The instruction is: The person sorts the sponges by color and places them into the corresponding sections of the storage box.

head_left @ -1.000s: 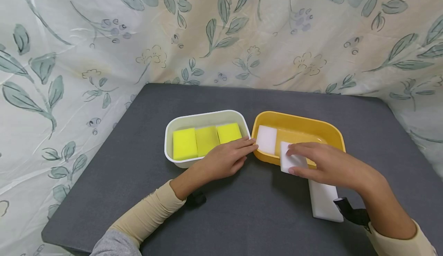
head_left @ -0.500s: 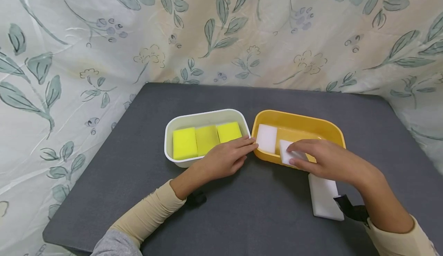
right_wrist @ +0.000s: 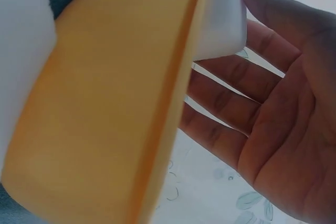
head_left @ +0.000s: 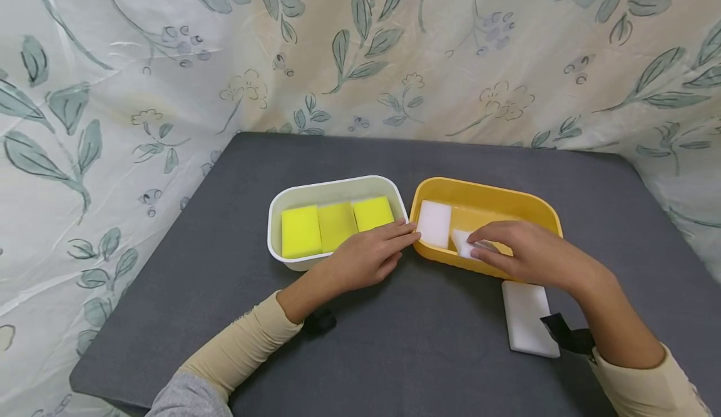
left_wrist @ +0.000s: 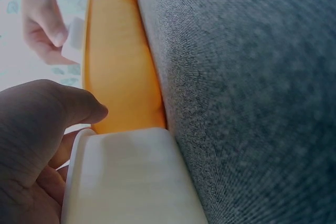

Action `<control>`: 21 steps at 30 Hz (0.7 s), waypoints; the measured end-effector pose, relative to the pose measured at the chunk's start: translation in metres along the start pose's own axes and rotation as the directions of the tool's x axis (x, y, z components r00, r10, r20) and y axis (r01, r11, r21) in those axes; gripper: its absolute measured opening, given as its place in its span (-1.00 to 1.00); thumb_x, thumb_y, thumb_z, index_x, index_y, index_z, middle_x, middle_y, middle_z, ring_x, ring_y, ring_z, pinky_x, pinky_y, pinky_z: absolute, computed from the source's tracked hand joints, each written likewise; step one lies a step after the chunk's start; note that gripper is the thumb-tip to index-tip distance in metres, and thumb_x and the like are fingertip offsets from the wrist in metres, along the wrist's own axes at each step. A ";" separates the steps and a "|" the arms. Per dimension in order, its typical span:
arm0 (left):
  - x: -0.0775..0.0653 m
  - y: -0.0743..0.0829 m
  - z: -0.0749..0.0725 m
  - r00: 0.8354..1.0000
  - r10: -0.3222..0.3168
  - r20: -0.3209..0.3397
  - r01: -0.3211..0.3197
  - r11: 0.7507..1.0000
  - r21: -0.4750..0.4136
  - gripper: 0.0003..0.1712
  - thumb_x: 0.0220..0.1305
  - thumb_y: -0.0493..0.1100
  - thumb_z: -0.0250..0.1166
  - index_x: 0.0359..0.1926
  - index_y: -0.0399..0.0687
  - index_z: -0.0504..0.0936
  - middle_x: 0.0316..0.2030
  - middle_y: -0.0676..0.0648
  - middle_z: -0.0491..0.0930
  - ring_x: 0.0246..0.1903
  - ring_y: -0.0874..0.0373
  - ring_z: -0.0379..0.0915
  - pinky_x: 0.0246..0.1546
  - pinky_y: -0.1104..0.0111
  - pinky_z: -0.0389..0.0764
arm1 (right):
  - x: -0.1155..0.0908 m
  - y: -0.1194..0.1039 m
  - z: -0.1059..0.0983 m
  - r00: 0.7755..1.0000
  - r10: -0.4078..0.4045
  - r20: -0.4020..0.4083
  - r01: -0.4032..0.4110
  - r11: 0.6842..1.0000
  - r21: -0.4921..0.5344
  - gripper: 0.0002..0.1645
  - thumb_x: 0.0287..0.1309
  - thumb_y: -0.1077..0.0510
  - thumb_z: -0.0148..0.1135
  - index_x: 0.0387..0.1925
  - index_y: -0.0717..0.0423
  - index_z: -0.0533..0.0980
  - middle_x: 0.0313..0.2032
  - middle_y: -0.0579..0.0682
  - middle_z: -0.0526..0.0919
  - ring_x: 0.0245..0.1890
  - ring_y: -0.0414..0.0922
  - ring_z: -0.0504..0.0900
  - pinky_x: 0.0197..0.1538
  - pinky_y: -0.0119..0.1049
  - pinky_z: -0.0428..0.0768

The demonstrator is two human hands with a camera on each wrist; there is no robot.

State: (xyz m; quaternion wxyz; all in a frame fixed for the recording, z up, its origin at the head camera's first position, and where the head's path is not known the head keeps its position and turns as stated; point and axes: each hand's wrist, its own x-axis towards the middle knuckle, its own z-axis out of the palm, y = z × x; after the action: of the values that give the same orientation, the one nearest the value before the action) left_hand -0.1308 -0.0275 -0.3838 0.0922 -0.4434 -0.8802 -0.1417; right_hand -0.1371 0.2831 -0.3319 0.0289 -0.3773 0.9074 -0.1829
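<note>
In the head view my right hand [head_left: 524, 251] pinches a white sponge [head_left: 463, 243] between thumb and fingers, tilted and partly lowered inside the yellow-orange tray [head_left: 496, 193]. The right wrist view shows this sponge [right_wrist: 223, 22] above the tray's rim, the fingers reaching behind it. Flat in the tray's left end lies another white sponge [head_left: 434, 224]. My left hand [head_left: 366, 254] rests where the orange tray meets the white tray [head_left: 335, 189], fingers fairly straight across both rims. Several yellow sponges [head_left: 300, 232] sit side by side in the white tray, the right one partly hidden by that hand.
A further white sponge [head_left: 529, 320] lies on the dark grey table [head_left: 394, 354], in front of the orange tray and beside the right wrist's black strap [head_left: 569, 335]. A leaf-patterned curtain [head_left: 360, 47] hangs behind and to the left of the table.
My right hand has moved slightly away from me and down, bringing the pinched white sponge from over the front rim into the orange tray. The left hand has stayed in place.
</note>
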 end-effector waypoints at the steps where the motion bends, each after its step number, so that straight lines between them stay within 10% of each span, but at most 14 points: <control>1: 0.000 0.000 0.001 1.000 0.000 0.000 0.000 1.000 -0.001 -0.37 0.31 -0.27 0.34 0.39 -0.14 0.44 0.37 -0.12 0.40 0.40 0.06 0.24 0.33 0.29 0.30 | 0.000 0.001 0.001 1.000 0.003 -0.001 -0.003 1.000 0.002 -0.69 0.30 -0.01 0.33 -0.02 0.03 0.69 -0.05 -0.11 0.72 -0.08 -0.09 0.66 0.03 0.02 0.64; 21: -0.004 0.000 0.009 1.000 -0.012 0.011 0.012 1.000 0.018 -0.36 0.34 -0.25 0.32 0.42 -0.11 0.41 0.40 -0.10 0.36 0.42 0.07 0.19 0.36 0.31 0.23 | 0.004 0.012 0.016 0.999 -0.011 -0.041 0.011 1.000 0.006 -0.69 0.27 0.05 0.36 -0.02 0.11 0.69 -0.08 0.01 0.73 -0.08 0.01 0.68 0.01 0.07 0.64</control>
State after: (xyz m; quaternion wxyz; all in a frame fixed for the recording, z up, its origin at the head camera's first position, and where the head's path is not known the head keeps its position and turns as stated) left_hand -0.1287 -0.0274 -0.3935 0.0902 -0.4383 -0.8845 -0.1319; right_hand -0.1451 0.2830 -0.3508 0.0103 -0.3781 0.9053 -0.1935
